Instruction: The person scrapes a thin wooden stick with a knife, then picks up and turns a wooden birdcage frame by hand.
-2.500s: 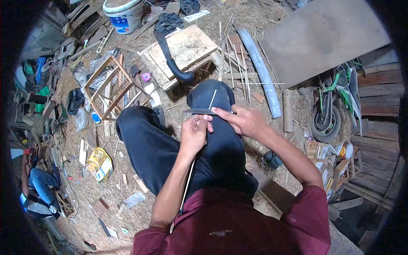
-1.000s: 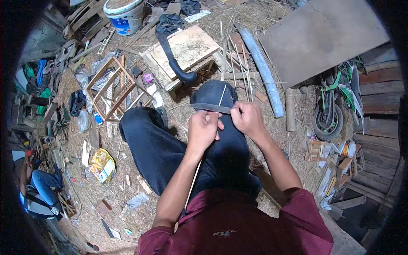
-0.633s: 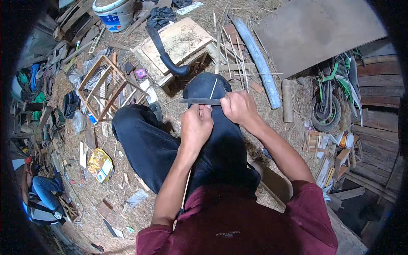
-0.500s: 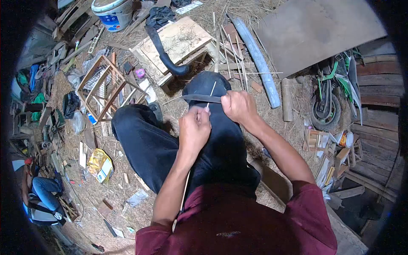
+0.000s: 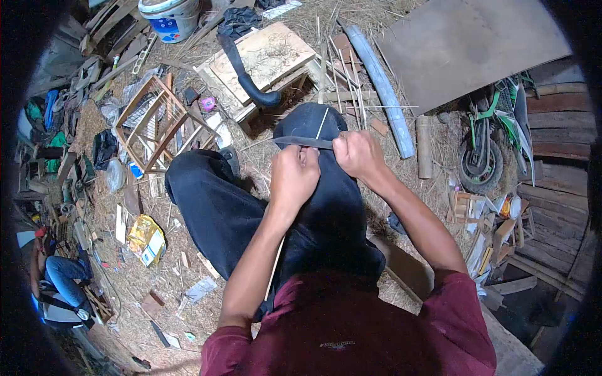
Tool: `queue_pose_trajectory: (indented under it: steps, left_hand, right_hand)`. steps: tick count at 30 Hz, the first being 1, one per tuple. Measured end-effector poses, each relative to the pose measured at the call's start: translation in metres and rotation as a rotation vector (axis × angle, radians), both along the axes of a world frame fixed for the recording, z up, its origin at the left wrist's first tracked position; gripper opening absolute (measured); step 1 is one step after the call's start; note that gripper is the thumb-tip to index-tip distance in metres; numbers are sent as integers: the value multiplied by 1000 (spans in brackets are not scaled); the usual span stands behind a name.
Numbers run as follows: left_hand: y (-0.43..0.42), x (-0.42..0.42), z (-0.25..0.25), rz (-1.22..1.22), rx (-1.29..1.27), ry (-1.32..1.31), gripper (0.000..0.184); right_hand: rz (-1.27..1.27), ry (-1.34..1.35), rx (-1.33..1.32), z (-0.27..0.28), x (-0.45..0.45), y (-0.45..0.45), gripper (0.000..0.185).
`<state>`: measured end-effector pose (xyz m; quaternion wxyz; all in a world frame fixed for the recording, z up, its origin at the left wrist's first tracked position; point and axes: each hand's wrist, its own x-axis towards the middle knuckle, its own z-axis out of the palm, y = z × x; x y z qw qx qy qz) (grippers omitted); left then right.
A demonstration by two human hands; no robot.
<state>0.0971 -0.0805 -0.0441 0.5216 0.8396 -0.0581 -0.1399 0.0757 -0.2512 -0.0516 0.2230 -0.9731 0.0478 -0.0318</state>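
My right hand [image 5: 359, 152] is closed round the handle end of a knife, above my bent knee. The knife's dark blade [image 5: 295, 141] points left across the knee. Closed in a pinch, my left hand [image 5: 296, 174] holds a thin pale wooden strip [image 5: 323, 123] just below the blade. The strip's far end sticks out beyond the blade over the dark trouser knee [image 5: 301, 119]. Its near part runs back under my left forearm. Blade and strip cross close to my left fingers; the exact contact is hidden there.
A low wooden table [image 5: 266, 59] stands ahead, with a dark curved-handled tool [image 5: 251, 84] on it. A wooden frame [image 5: 150, 128] lies left, and a long grey pole [image 5: 382, 94] and a motorbike [image 5: 486, 147] are right. Another person's jeans [image 5: 66, 279] show far left.
My left hand has moved up and right, close against the blade. The strip's far end has shifted up and right. My right hand and the knife have moved slightly right.
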Motion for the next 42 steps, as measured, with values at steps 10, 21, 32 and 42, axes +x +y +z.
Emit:
queue_pose_trajectory:
  steps: [10, 21, 32, 42]
  left_hand:
    - [28, -59, 6, 83, -162, 203, 22]
    - [8, -21, 4, 40, -213, 165, 21]
    - [18, -47, 0, 50, -382, 319, 20]
    - [20, -38, 3, 41, -368, 381, 21]
  right_hand:
    - [-158, 30, 10, -3, 6, -3, 44]
    - [-61, 28, 2, -2, 4, -6, 44]
    - [-30, 58, 54, 0, 3, -7, 44]
    - [-109, 77, 32, -3, 5, -5, 44]
